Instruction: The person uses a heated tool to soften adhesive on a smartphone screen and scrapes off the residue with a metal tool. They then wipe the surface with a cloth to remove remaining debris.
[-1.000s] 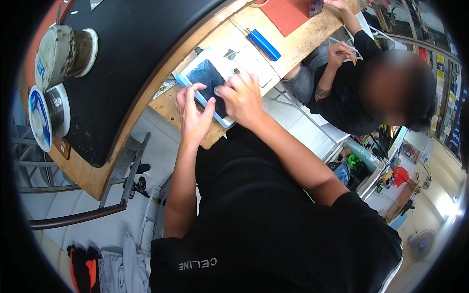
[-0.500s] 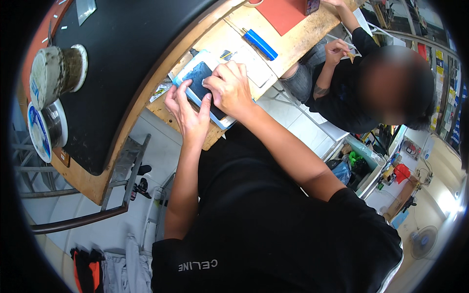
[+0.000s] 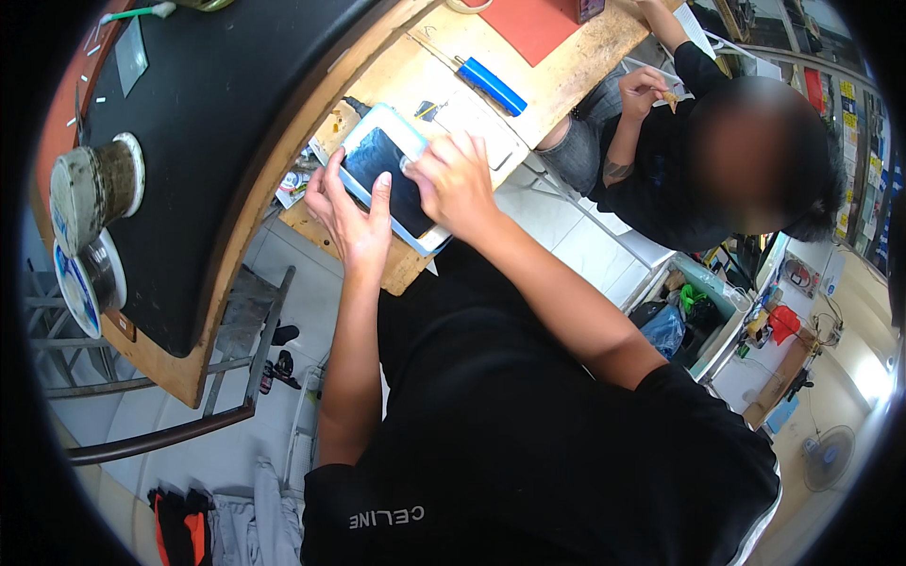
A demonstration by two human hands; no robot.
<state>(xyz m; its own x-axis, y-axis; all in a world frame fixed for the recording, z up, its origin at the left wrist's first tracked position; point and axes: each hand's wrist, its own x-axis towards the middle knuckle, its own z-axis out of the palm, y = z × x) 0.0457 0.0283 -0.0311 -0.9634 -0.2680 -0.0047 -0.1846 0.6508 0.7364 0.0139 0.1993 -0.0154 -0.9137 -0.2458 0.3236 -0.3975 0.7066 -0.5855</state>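
A dark, glossy phone screen (image 3: 390,179) lies on a light-blue and white tray or mat (image 3: 408,129) at the wooden bench. My left hand (image 3: 354,219) rests along its left side, fingers and thumb spread apart, the fingertips at the edge. Pinched in my right hand (image 3: 461,184) is a small white wad (image 3: 406,164), pressed against the right part of the screen. Smeary bluish streaks show on the screen's upper part. My right palm hides the tray's right edge.
A blue cylindrical tool (image 3: 492,86) and a white flat panel (image 3: 481,127) lie beyond my right hand. To the left, a black mat (image 3: 236,123) carries spools (image 3: 94,189). A seated person (image 3: 694,160) in black holds a small item across the bench (image 3: 566,71).
My right hand has slid right with the white wad, baring more of the screen. My left hand stays at the edge, its fingers shifted slightly. The whole view has tilted a little.
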